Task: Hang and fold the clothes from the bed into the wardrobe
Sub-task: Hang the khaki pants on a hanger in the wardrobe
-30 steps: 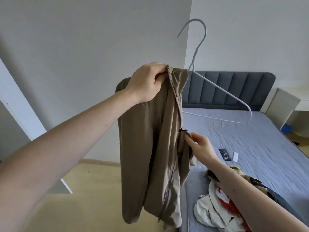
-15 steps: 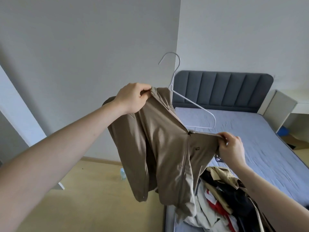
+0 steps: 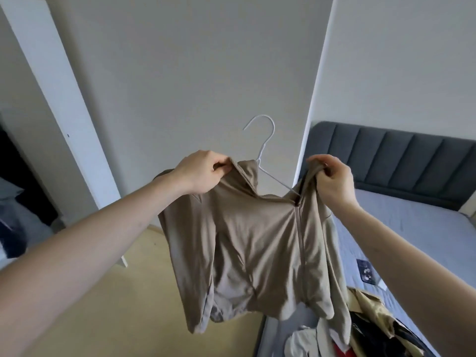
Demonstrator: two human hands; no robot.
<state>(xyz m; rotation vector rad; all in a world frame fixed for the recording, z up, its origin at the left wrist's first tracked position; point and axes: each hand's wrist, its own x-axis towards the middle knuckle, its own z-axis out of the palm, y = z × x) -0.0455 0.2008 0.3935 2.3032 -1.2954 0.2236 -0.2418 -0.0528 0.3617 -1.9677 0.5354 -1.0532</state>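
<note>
A tan zip-up jacket [image 3: 257,235] hangs in the air in front of me, spread between both hands. My left hand [image 3: 199,173] grips its left shoulder and collar. My right hand [image 3: 332,180] pinches the right collar edge. A white wire hanger [image 3: 265,150] sits inside the neck, its hook sticking up above the collar and one arm running under the fabric toward my right hand. The rest of the hanger is hidden by the jacket. A pile of mixed clothes [image 3: 360,328] lies on the bed [image 3: 412,228] at lower right.
A white wardrobe door [image 3: 59,112] stands open at left, with dark garments [image 3: 13,202] inside. The grey padded headboard [image 3: 386,155] is at right. A phone [image 3: 367,271] lies on the mattress. Wooden floor [image 3: 128,305] spreads below the jacket.
My right hand rose from the jacket's zip front to the right collar, level with my left hand. The jacket has spread wider over the hanger, and the view has turned left toward the wardrobe.
</note>
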